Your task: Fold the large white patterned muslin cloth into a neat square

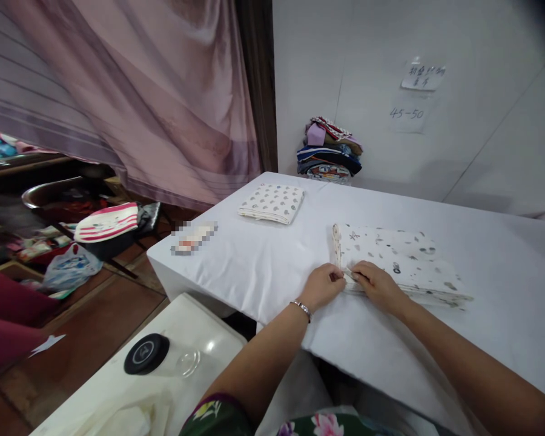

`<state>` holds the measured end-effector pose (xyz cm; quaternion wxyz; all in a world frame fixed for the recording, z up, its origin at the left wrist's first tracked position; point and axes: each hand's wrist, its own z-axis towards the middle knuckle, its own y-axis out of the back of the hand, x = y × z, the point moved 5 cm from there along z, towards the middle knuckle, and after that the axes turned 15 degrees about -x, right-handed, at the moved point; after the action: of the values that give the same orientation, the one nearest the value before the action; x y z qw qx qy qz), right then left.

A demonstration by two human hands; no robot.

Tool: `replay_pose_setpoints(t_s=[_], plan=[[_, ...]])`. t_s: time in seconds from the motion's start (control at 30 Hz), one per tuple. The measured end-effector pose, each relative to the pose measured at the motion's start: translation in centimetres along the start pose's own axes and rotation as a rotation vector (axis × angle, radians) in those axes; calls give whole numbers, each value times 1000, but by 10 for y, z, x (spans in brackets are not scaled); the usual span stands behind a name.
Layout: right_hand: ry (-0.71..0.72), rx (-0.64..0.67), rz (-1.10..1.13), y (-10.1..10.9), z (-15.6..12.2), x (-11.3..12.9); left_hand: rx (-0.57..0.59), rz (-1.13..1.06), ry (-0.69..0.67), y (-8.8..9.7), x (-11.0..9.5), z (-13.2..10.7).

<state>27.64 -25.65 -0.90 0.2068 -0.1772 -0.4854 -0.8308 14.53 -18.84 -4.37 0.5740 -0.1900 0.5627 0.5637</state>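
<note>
A white cloth with small printed motifs lies folded into a long rectangle in front of me. At its near left corner, my left hand pinches the layered edge between thumb and fingers. Right beside it, my right hand grips the same corner along the near edge. The fingertips of both hands almost meet there. Farther back to the left rests a second folded cloth, a neat square with grey printed shapes, untouched by either hand.
Both cloths lie on a white-covered table. A pile of folded textiles stands by the wall behind it. A blurred-out item lies near the left corner. Lower left, a white surface bears a black round lid. A pink curtain hangs left.
</note>
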Motion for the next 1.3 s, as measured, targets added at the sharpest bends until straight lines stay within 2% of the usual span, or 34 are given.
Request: replay_pose_setpoints(t_s=[0.13, 0.2, 0.27, 0.33, 0.6, 1.07, 1.3], plan=[[199, -64, -108, 14, -1, 6, 12, -10, 29, -1, 2, 0], [293, -11, -173, 14, -4, 10, 24, -10, 44, -2, 3, 0], [325, 63, -179, 9, -7, 12, 27, -4, 59, -3, 4, 1], [295, 87, -133, 4, -10, 13, 24, -11, 71, -4, 5, 1], [68, 35, -69, -5, -11, 3, 33, -115, 88, -6, 4, 0], [-75, 57, 129, -5, -8, -3, 39, -254, 20, -1, -2, 1], [-114, 57, 202, -3, -8, -5, 32, -112, -46, -2, -3, 0]])
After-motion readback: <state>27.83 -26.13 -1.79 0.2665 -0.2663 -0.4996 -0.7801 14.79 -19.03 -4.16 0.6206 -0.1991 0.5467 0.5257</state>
